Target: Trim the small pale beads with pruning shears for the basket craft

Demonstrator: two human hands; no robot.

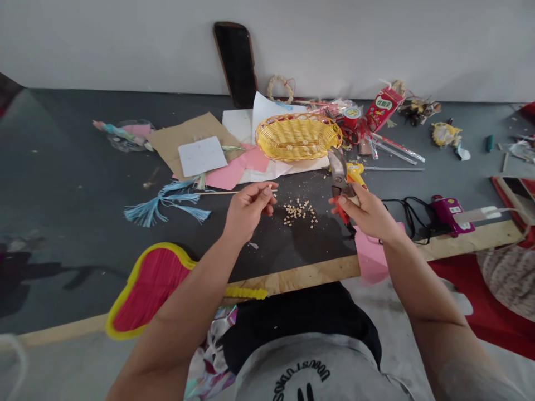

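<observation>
Thin wooden stick [217, 192] | blue tassels [161, 203] lying by its left end; yellow wicker basket [295, 136] sitting beyond small wooden bits [298, 212]; pruning shears [338, 170] partly hiding yellow glue gun [355, 171] | stick running leftward from left hand [249, 209], which is pinching near its right end; right hand [370, 211] gripping shears, well apart from left; bits lying between hands

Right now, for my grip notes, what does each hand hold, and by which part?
The left hand holds a thin stick near one end; the right hand holds pruning shears by the handles.
</observation>
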